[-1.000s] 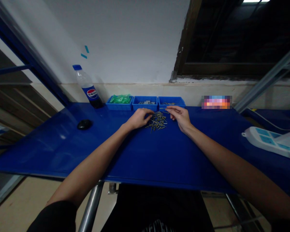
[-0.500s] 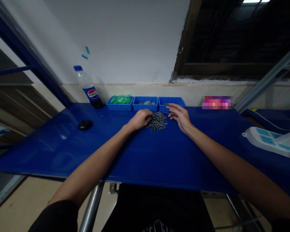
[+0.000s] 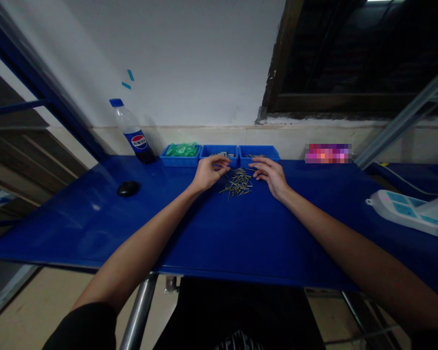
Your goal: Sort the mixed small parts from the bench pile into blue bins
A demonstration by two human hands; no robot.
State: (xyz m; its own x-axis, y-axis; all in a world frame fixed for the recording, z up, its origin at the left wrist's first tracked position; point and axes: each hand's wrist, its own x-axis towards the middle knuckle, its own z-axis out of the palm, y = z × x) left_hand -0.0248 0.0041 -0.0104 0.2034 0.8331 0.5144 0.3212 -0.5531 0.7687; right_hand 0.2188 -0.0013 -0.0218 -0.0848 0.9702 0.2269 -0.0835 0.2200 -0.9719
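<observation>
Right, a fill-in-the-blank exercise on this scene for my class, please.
Between the left hand and right hand lies a heap of thin metal pieces, on a ____ table.
In a row stand ____ small bins.
The contents of the leftmost bin are coloured ____.
Of the bottle and the mouse, the ____ stands nearer the wall.

Answers: blue; three; green; bottle.
</observation>
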